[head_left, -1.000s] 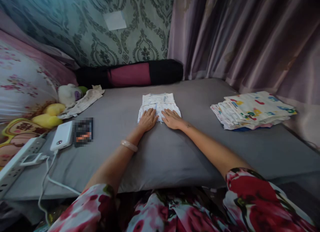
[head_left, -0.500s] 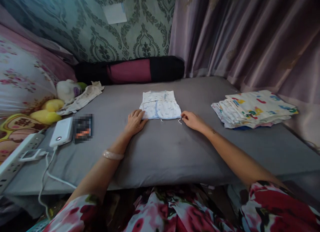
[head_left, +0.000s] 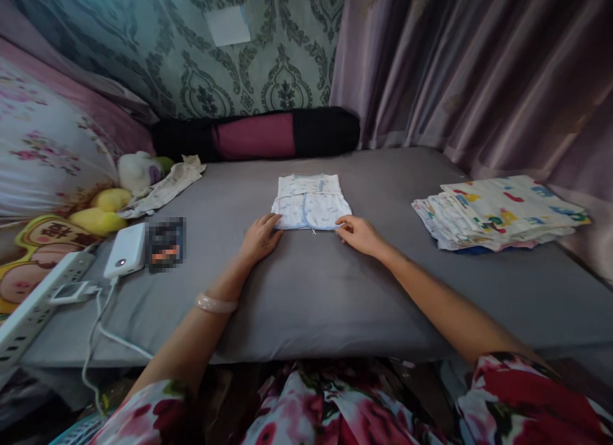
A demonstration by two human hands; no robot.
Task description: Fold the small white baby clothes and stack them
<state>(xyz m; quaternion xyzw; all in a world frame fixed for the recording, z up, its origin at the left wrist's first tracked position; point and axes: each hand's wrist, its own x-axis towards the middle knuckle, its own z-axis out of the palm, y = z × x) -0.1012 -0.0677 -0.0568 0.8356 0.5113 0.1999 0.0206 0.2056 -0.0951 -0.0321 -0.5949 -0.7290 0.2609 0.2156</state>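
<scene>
A small white baby garment (head_left: pixel 309 201) with blue trim lies folded flat on the grey mattress (head_left: pixel 306 285). My left hand (head_left: pixel 260 235) pinches its near left corner, a pale bangle on that wrist. My right hand (head_left: pixel 358 233) pinches its near right corner. Both hands rest low on the mattress, fingers curled on the garment's hem.
A stack of folded printed cloths (head_left: pixel 498 212) lies at the right. A black and maroon bolster (head_left: pixel 258 133) sits against the wall. At the left are a white power bank (head_left: pixel 126 258), a power strip (head_left: pixel 38 298) with cable, plush toys (head_left: pixel 138 170) and a crumpled cloth (head_left: pixel 165 188).
My hands slid off the top of the garment toward me and apart, then closed on its near corners. The right hand moved in from the loose tie string.
</scene>
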